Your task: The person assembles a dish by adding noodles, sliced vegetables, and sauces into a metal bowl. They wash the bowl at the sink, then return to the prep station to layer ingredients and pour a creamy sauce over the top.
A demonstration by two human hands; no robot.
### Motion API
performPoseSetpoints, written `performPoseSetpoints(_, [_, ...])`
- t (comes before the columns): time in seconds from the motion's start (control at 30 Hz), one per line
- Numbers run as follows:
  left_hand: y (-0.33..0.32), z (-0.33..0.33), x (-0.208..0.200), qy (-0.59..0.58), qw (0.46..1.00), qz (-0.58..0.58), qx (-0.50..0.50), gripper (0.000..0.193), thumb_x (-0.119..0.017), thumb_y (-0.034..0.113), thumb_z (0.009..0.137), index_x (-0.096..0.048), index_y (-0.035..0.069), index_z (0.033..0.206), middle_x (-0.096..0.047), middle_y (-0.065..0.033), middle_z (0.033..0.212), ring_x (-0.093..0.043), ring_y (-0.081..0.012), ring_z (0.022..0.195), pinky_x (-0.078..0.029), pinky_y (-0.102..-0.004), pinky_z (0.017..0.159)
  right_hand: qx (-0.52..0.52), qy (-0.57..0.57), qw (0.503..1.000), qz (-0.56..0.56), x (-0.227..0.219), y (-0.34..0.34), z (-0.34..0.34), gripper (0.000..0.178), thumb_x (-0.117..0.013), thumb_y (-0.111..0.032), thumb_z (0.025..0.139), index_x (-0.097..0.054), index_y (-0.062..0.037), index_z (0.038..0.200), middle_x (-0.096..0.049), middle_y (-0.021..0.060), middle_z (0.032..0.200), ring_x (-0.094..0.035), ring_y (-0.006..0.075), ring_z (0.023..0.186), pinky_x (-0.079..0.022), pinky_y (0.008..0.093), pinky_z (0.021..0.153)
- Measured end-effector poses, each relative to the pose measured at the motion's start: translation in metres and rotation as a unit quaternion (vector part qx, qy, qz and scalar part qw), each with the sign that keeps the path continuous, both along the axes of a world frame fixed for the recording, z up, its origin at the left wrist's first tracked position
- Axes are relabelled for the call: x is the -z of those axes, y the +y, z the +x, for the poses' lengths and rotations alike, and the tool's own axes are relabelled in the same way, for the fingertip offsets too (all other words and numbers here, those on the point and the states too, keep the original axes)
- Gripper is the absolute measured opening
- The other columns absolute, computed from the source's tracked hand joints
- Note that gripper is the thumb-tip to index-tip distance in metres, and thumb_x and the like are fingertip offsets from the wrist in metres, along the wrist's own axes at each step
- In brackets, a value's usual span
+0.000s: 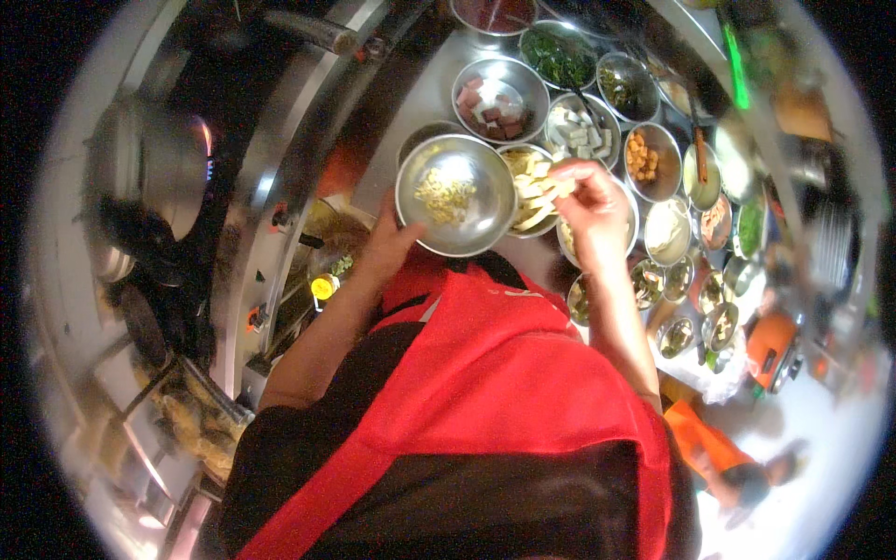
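My left hand point(388, 245) grips the rim of a round steel bowl point(484, 211), tilted a little toward me. Small chopped pale-yellow bits point(443, 194) lie in that bowl, perhaps minced garlic. Just right of it, my right hand point(595, 207) pinches several pale-yellow strips point(549, 191). They hang above a bowl of similar strips point(530, 166), which the held bowl and the hand partly cover. What kind of food the strips are, I cannot tell. Another bowl point(631, 238) shows partly beneath my right wrist.
Bowls of pink-brown pieces point(504, 124), white chunks point(581, 142), dark greens point(560, 56) and orange cubes point(642, 157) crowd the steel counter. A large pot point(149, 177) stands by a flame at the left. Another person in orange point(714, 448) is at the lower right.
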State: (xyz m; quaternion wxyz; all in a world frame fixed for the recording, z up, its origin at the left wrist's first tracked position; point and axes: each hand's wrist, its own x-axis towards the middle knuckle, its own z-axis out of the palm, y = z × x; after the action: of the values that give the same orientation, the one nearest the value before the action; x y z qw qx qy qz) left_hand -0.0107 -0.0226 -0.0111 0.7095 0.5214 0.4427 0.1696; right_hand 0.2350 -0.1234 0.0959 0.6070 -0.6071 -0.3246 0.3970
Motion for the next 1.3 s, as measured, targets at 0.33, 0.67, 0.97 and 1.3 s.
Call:
performPoseSetpoints(0.33, [0.010,0.013,-0.010,-0.028,0.995,-0.065,-0.076,0.071,-0.058,0.000,0.074,-0.028,0.004,0.138,-0.046,-0.0125,0.127,-0.045,-0.0220,0.116,-0.036,-0.0319,0.100,-0.137,-0.291,0.938,-0.128,0.048,0.080,0.035,0.032,-0.067,-0.005,0.075,-0.065,-0.0133,0.106,-0.067,0.0106,0.098,-0.064,0.0241,0.089,-0.050,0.0325,0.079])
performPoseSetpoints(0.67, [0.031,0.005,-0.008,-0.010,0.987,-0.085,-0.136,0.074,-0.056,0.006,0.074,-0.024,0.004,0.140,-0.038,-0.0137,0.135,-0.039,-0.0234,0.123,-0.030,-0.0333,0.104,-0.163,-0.502,0.812,-0.250,0.178,0.175,0.033,0.038,-0.065,-0.018,0.076,-0.054,-0.0157,0.112,-0.050,0.0142,0.122,-0.056,0.0330,0.101,-0.046,0.0415,0.088])
performPoseSetpoints(0.97, [0.037,0.020,-0.011,0.049,0.991,-0.081,-0.096,0.071,-0.057,0.004,0.074,-0.027,0.004,0.138,-0.046,-0.0128,0.128,-0.044,-0.0222,0.118,-0.033,-0.0320,0.102,-0.196,-0.464,0.830,-0.241,0.195,0.181,0.047,0.032,-0.064,-0.009,0.072,-0.056,-0.0145,0.102,-0.055,0.0173,0.101,-0.058,0.0361,0.092,-0.047,0.0424,0.078])
performPoseSetpoints(1.3, [0.041,0.034,-0.029,0.063,0.993,-0.068,-0.072,0.068,-0.059,0.003,0.075,-0.029,0.004,0.136,-0.048,-0.0123,0.126,-0.048,-0.0218,0.115,-0.036,-0.0322,0.100,-0.121,-0.100,0.973,-0.172,0.222,0.178,0.088,0.010,-0.065,-0.005,0.074,-0.064,-0.0085,0.084,-0.065,0.0116,0.080,-0.065,0.0229,0.070,-0.051,0.0322,0.061])
